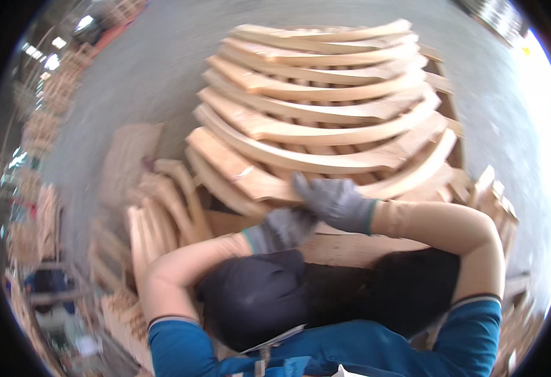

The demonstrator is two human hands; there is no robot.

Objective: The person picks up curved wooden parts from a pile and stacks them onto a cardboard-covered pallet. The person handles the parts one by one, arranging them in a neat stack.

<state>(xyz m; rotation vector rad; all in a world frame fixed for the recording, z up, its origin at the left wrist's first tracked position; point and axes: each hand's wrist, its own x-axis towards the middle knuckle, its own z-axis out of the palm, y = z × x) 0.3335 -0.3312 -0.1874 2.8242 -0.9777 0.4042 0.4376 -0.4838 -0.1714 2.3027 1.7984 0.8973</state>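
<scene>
My left hand (285,229) and my right hand (341,204), both in grey gloves with green cuffs, meet in front of my lap. The left fingers curl in under the right hand, and whatever they close on is hidden. A grey finger of the right hand points up and away; its other fingers are blurred against the left hand. Just beyond them lies the nearest of several pale curved wooden pieces (225,160), stacked in overlapping rows. The right hand overlaps this stack's near edge in the picture; whether it touches the wood I cannot tell.
More curved wooden pieces (162,210) stand at the left, with others (495,195) at the right. A wooden board (351,248) lies beneath my hands. Grey concrete floor (156,63) surrounds the stack. Further wood piles (49,132) and a metal-framed rack (59,295) are off to the left.
</scene>
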